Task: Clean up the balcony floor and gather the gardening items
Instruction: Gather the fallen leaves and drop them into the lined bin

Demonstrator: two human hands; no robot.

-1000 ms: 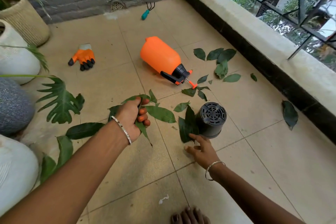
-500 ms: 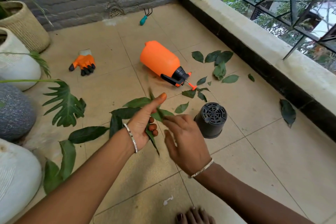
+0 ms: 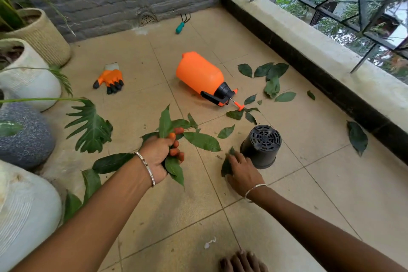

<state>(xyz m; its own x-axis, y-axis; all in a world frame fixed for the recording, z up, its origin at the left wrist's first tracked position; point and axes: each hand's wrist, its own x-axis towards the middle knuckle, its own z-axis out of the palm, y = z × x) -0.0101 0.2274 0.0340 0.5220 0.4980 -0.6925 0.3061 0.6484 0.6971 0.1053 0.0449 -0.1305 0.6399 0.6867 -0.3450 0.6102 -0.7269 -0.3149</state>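
The left hand (image 3: pixel 160 155) is closed round a bunch of leaves (image 3: pixel 165 122), long, glossy and mid-green, with one blade standing up past the knuckles and another drooping below the palm. The right hand (image 3: pixel 242 171) lies low on the tiled floor (image 3: pixel 313 196), over a dark leaf (image 3: pixel 225 166) just beside the black pot (image 3: pixel 261 147), which lies tipped with its slotted base facing up. The fingers are blurred, so it cannot be told whether they pinch the leaf or only press on it. Half a second ago that hand was raised next to the left one, feeding a leaf into the bunch; it has since dropped to the floor. More loose leaves (image 3: pixel 272 80) lie scattered near the ledge (some just beyond the nozzle of the orange sprayer (image 3: pixel 202 76), which lies on its side). The orange glove (image 3: pixel 110 80) and hand rake (image 3: pixel 181 25) lie farther back, unmoved.
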